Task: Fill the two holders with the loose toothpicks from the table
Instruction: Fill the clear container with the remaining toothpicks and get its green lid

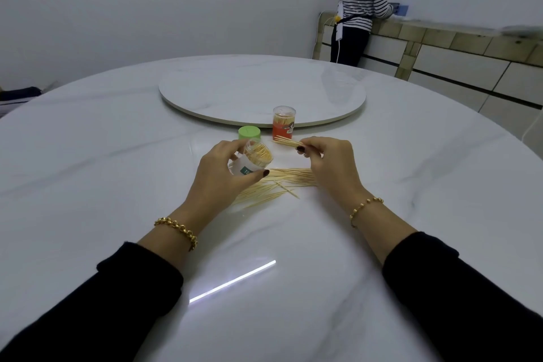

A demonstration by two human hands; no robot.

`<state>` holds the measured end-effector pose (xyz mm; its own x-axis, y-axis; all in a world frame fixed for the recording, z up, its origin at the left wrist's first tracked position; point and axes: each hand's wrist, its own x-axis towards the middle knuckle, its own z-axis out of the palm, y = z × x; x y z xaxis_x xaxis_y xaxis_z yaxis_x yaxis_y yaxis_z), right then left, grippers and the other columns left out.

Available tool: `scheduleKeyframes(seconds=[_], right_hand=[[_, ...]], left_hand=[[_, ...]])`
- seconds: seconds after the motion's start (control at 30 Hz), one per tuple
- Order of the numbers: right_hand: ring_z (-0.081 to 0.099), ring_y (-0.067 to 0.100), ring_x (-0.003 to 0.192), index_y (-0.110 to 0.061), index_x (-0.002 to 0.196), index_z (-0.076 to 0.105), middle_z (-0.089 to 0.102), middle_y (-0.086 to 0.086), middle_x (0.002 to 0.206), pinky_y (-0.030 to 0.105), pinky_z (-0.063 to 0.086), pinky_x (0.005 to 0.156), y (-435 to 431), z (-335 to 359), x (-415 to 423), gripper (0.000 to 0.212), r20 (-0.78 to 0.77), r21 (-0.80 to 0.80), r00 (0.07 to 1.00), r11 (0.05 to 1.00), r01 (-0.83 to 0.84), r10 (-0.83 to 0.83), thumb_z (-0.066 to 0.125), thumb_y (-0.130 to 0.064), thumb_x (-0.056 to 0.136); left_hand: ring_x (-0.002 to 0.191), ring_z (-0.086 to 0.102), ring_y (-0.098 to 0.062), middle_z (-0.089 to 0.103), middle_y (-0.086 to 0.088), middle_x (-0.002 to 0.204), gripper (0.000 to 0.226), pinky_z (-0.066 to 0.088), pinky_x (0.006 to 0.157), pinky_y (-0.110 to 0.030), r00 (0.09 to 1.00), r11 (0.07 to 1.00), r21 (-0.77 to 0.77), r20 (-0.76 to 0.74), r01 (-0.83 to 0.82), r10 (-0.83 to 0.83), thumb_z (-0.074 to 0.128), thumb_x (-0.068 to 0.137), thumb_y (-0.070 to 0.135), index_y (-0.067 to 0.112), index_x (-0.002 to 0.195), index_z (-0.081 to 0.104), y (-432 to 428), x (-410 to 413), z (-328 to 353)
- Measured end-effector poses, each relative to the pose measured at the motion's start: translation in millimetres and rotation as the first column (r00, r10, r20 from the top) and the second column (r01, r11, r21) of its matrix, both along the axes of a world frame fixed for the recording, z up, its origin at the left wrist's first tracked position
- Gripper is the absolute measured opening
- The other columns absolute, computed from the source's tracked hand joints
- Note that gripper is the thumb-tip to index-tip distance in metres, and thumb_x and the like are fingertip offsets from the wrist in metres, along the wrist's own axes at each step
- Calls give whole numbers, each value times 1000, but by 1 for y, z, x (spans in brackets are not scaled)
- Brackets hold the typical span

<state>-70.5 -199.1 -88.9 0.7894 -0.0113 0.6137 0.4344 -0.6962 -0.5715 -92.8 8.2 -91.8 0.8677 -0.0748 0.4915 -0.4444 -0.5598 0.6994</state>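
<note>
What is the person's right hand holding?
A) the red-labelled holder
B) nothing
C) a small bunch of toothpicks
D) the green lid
C: the right hand pinches a small bunch of toothpicks; the green lid and red-labelled holder stand untouched, and the left hand grips the open holder.

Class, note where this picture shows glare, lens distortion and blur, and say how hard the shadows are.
Head view: a bright streak of glare crosses the table near the bottom edge; the wide lens bows the table's rim and the counter; the counter's far right end is smeared; light is soft and even, with no hard shadows.
</note>
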Motion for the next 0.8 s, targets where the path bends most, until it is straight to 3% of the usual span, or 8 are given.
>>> scheduleKeyframes(seconds=[0.2, 0.37, 0.57, 0.8], right_hand=[[61, 10, 66, -11, 94, 75, 71, -4, 77, 25, 48, 67, 8, 8, -4, 21, 39, 37, 998, 998, -45, 44, 56, -7, 86], [65, 26, 71, -9, 93, 75, 72, 4, 84, 38, 53, 62, 19, 9, -11, 20, 146, -196, 987, 980, -43, 73, 57, -13, 83], [60, 28, 59, -14, 84, 74, 68, 2, 79, 31, 44, 54, 23, 11, -8, 13, 237, -408, 971, 909, 83, 18, 69, -3, 79], [57, 26, 59, -12, 81, 74, 64, 4, 75, 24, 37, 53, 27, 10, -7, 20, 252, -438, 967, 894, 91, 26, 73, 6, 71]], left_hand=[[95, 51, -9, 60, 3, 110, 57, 36, 71, 0, 1000, 1000, 11, 3, -14, 14, 82, 70, 30, 20, 122, 60, 0, 1, -1], [95, 51, -10, 60, 2, 111, 57, 37, 70, 0, 1000, 1000, 15, 12, -14, 14, 82, 71, 29, 19, 123, 60, 0, 1, -1], [95, 52, -10, 60, 2, 109, 57, 39, 71, -6, 1000, 999, 48, 25, -15, 14, 82, 71, 30, 20, 122, 60, 0, 3, -2], [95, 54, -14, 61, 0, 107, 58, 44, 77, -20, 999, 997, 70, 42, -15, 12, 81, 70, 32, 18, 123, 60, -2, 4, -3]])
